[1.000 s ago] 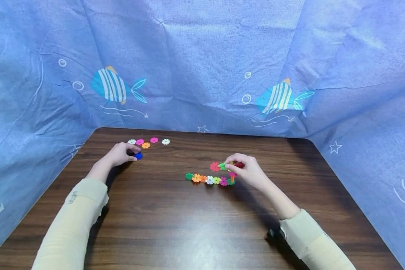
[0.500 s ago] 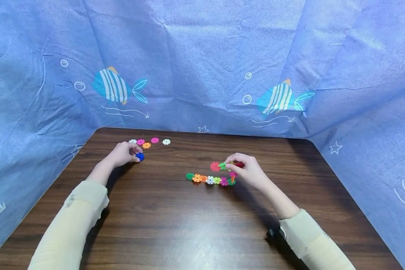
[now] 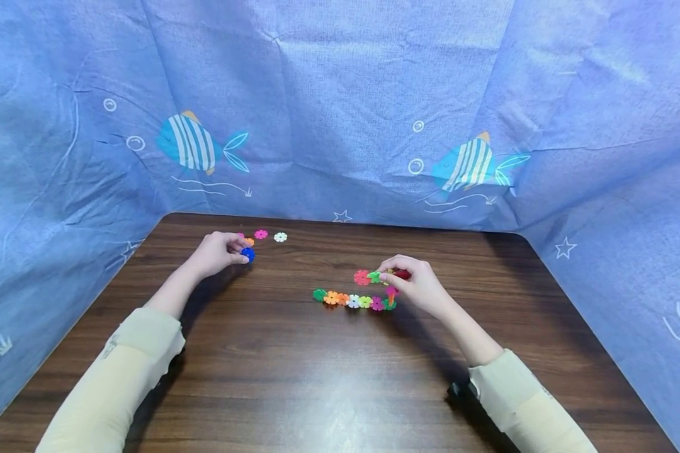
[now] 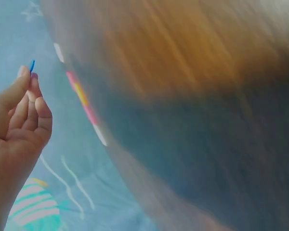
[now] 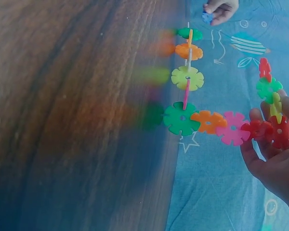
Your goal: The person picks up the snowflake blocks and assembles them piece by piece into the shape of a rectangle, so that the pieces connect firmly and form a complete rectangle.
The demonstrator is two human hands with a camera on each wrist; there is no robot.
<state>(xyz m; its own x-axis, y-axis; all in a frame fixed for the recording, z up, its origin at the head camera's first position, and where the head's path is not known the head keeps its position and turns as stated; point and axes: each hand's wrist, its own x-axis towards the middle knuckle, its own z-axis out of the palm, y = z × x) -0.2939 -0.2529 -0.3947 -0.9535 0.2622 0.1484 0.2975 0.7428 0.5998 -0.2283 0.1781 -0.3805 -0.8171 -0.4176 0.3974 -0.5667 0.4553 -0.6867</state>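
My left hand pinches a blue snowflake disc between thumb and fingertip, above the table's far left. In the left wrist view the disc appears edge-on. My right hand grips a bent chain of interlocked snowflake discs by its red discs, right of the table's middle. One arm of the chain runs left through green, orange, white and purple discs. The shorter arm ends in a light green disc and a red disc. Part of the chain is hidden behind my right fingers.
Loose discs lie near the far left edge: a pink one, a white one and an orange one partly behind my left hand. A blue fish-print cloth surrounds the brown wooden table.
My left hand has lifted the blue disc from the table and moved it a little to the right. My right hand holds the chain in nearly the same place.
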